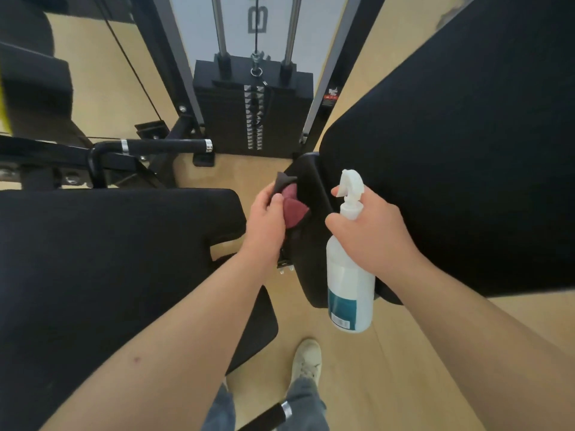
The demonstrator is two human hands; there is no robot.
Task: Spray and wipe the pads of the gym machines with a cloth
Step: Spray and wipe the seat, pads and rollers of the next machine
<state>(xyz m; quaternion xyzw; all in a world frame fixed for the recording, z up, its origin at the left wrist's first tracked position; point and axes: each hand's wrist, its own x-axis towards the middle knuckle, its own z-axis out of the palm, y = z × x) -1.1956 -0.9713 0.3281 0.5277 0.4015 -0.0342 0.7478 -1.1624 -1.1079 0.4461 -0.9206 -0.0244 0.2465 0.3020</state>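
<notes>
A: Where is the cloth?
B: In the left hand (267,222). Its fingers are curled round a bunched dark red and grey cloth (294,213), which sits against the narrow black pad (311,244) in the middle of the machine

A: And the right hand?
B: The right hand (373,234) is clamped round the neck of a white spray bottle (350,287) with a teal label, and the index finger lies on the trigger. The bottle is just beside the narrow pad, with the large black pad (451,169) to its right

A: What lies around them?
B: A wide black seat pad (109,259) on the left, a weight stack (252,104) beyond the hands, a black handle (161,145) with silver rings, and a white shoe (306,359) on the pale wooden floor (389,368)
</notes>
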